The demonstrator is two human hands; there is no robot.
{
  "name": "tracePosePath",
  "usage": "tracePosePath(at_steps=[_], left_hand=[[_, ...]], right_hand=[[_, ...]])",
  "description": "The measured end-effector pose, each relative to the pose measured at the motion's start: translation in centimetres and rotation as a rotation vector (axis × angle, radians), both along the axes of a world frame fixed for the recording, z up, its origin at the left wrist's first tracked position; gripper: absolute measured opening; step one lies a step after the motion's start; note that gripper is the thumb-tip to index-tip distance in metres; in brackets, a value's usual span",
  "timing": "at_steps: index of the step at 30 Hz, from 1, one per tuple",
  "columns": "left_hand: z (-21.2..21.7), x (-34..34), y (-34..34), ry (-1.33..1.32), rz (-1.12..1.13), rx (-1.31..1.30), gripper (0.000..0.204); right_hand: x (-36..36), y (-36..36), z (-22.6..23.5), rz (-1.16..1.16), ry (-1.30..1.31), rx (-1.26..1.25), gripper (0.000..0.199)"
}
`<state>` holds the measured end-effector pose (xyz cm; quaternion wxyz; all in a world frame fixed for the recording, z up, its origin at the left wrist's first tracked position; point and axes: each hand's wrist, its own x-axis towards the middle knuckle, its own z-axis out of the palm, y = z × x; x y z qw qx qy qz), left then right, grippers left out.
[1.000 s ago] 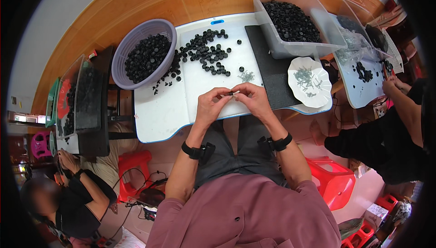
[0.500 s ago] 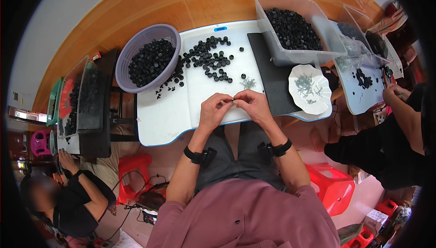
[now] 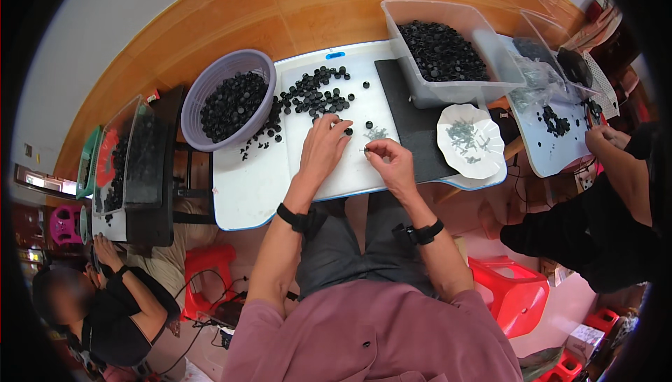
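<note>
My left hand (image 3: 323, 147) reaches over the white tabletop (image 3: 252, 196) to the near edge of a spread of small round black caps (image 3: 318, 95). Its fingers are stretched out and slightly apart, and a single cap (image 3: 348, 131) lies by the fingertips. To its right, my right hand (image 3: 393, 166) pinches a small thin pin (image 3: 363, 149) between thumb and forefinger; dark at the fingertips, its exact shape is too small to make out. Another cap (image 3: 369, 124) and a little heap of pale grey pins (image 3: 376, 133) lie just beyond that hand.
A purple basket (image 3: 264, 112) of black parts stands at the left. On the right are a black mat (image 3: 399, 102), a clear bin (image 3: 455, 91) of black pieces and a white scalloped plate (image 3: 495, 159) holding pins. Co-workers sit on both sides; red stools (image 3: 521, 298) stand near me.
My hands were together over a small part and have come apart. The left has moved forward to the caps; the right keeps a pinch, slightly to the right.
</note>
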<state>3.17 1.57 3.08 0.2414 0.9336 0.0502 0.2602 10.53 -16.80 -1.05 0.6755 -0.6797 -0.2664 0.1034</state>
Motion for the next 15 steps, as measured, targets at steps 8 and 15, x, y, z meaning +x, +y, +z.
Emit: tracePosePath(at_steps=[8, 15], left_hand=[[0.9, 1.0, 0.6, 0.062, -0.045, 0.319, 0.024], [-0.6, -1.6, -2.1, 0.019, -0.018, -0.343, 0.024]], right_hand=[[-0.3, 0.0, 0.0, -0.021, -0.008, 0.046, 0.014], [-0.4, -0.1, 0.4, -0.049, -0.062, 0.028, 0.014]])
